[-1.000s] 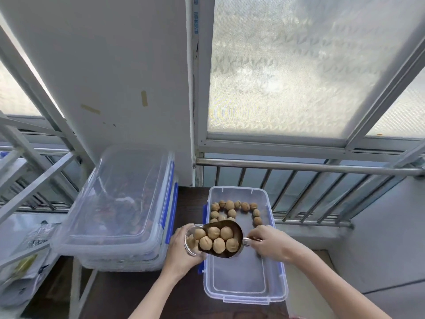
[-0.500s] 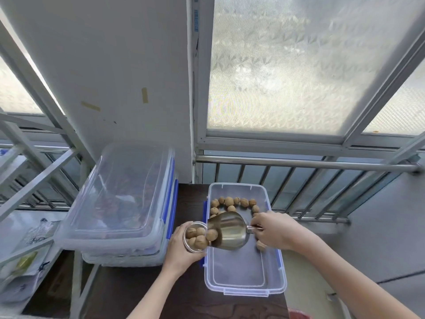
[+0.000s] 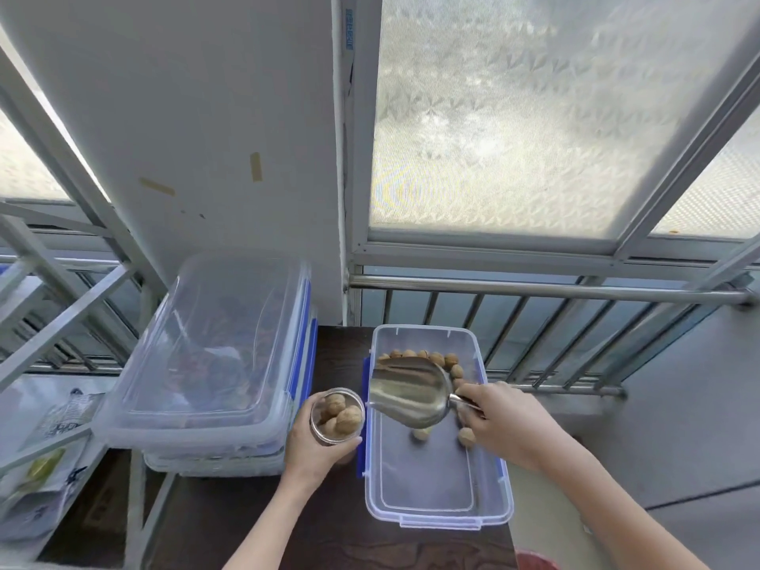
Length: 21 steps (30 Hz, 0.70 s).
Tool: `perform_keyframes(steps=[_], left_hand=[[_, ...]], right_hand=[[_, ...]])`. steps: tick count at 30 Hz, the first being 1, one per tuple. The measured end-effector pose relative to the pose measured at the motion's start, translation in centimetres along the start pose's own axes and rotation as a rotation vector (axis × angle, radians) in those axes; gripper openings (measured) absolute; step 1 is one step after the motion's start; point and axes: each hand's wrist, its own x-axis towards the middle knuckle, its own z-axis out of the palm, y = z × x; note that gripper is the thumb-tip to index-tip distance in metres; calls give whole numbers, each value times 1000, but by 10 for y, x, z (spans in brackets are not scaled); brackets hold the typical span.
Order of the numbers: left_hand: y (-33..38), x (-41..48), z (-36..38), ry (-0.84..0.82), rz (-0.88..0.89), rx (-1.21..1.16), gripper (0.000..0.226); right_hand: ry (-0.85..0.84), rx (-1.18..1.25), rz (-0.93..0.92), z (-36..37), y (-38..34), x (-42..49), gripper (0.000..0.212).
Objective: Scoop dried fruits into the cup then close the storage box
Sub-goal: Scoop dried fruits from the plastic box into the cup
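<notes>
Left hand (image 3: 316, 448) grip wraps the cup (image 3: 337, 416) from below, fingers round its wall; cup upright, mouth up, heaped with fruits (image 3: 347, 419) to the rim. Cup hangs over the dark surface (image 3: 246, 516), just left of the box (image 3: 436, 516), not touching it.

Right hand (image 3: 503, 421) grip is clenched on the scoop (image 3: 409, 390) handle, pinched at its near end. Scoop long axis runs left-right: handle right, mouth left toward the cup, tilted mouth-down. Bowl looks empty. Mouth edge sits just beside the cup rim, above the box's left wall.

Box is open, no lid on it; long axis runs near-far. Blue latches on both long sides. Two loose fruits lie on the box floor under the scoop; a row sits along the far wall, curving down the right side. Near half of the box floor is bare.

Box's right edge sits at the surface's right edge; floor drops away beyond. Left of the cup: stack of lidded bins (image 3: 205, 364), close to the left hand. Railing (image 3: 534, 290) and frosted window (image 3: 534, 117) behind the far wall.
</notes>
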Motion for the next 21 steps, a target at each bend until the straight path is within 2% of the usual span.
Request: perform_keyframes(steps=[3, 5, 8, 10, 12, 15, 19, 21], left_hand=[[-3, -2, -1, 66, -9, -28, 80], [-2, -5, 2, 73, 3, -8, 78], [-3, -6, 6, 94, 5, 1, 78], [-4, -5, 7, 107, -8, -14, 80], [-6, -3, 8, 98, -10, -12, 80], [-9, -2, 12, 43, -19, 32, 83], [-20, 0, 16, 30, -53, 78, 90], [-22, 0, 16, 34, -66, 77, 90]], right_hand=[[-110, 140, 243, 31, 25, 6, 33], [-236, 141, 363, 60, 38, 11, 28], [-414, 161, 500, 102, 45, 20, 32], [-495, 206, 528, 121, 40, 24, 28], [-499, 297, 566, 136, 31, 32, 29], [-419, 500, 607, 165, 21, 50, 25], [-273, 712, 644, 203, 19, 85, 42], [-230, 811, 648, 218, 21, 105, 41]])
